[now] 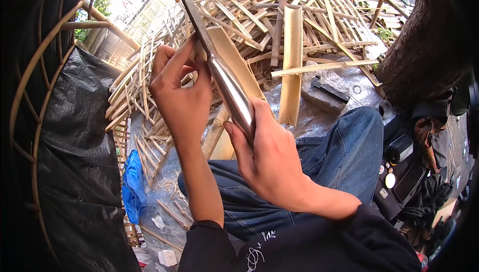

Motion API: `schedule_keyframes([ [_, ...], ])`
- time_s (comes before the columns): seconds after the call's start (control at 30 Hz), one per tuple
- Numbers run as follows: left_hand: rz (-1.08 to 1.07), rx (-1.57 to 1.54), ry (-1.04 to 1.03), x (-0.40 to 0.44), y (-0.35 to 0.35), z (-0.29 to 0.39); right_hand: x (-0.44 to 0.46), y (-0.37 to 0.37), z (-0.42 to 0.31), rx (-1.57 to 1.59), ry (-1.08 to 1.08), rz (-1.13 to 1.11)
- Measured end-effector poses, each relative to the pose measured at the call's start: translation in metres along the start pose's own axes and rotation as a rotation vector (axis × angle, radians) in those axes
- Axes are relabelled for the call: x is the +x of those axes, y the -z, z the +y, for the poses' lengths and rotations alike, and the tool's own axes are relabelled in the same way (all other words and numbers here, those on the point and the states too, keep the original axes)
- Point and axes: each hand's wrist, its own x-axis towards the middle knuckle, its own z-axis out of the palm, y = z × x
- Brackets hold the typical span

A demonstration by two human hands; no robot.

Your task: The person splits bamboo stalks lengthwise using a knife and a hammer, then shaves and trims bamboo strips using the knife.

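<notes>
A large knife with a dark blade (197,25) and a shiny metal handle (233,92) is held up at a slant in front of me, tip toward the upper left. My right hand (274,159) is wrapped round the lower end of the handle. Curled fingers and thumb of my left hand (182,80) pinch at the blade near where it meets the handle; the fingertips are partly hidden behind it. Just behind the knife stands a split bamboo piece (234,60), which neither hand visibly grips.
A big heap of bamboo strips (234,15) lies ahead, with a half-round bamboo length (292,47) leaning on it. A stone block (324,95) carries a dark tool (330,91). A tree trunk (424,37) and bags (399,182) are right; black sheeting (80,147) and a blue plastic bag (132,187) left.
</notes>
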Motion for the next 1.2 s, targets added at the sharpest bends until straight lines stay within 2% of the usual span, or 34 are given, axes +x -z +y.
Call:
schedule_keyframes([
  [0.27, -0.015, -0.066, 0.039, 0.0, 0.001, -0.001, -0.001, -0.01, -0.006, 0.018, -0.009, 0.076],
  [0.37, -0.005, -0.204, 0.234, -0.003, 0.004, 0.002, -0.001, -0.016, -0.005, 0.03, -0.062, 0.026],
  [0.73, -0.104, -0.111, 0.026, 0.001, 0.012, -0.006, -0.004, -0.016, -0.014, 0.132, -0.039, -0.014],
  [0.83, -0.073, -0.161, 0.073, 0.001, 0.005, -0.004, -0.003, -0.013, -0.014, 0.136, -0.051, -0.023],
  [0.9, -0.079, -0.111, 0.008, 0.004, 0.002, -0.001, 0.0, -0.011, -0.012, 0.151, 0.005, 0.047],
  [0.97, -0.085, -0.088, 0.015, 0.008, -0.002, 0.0, 0.007, 0.002, -0.015, 0.202, -0.096, -0.064],
  [1.1, -0.039, -0.172, 0.137, 0.003, -0.008, 0.007, 0.017, 0.021, -0.021, 0.292, -0.216, -0.135],
  [1.13, 0.045, -0.155, 0.092, -0.005, -0.011, 0.002, 0.019, 0.023, -0.022, 0.308, -0.237, -0.141],
  [1.2, 0.174, -0.276, 0.442, -0.027, -0.011, 0.034, 0.025, 0.028, -0.031, 0.338, -0.238, -0.155],
])
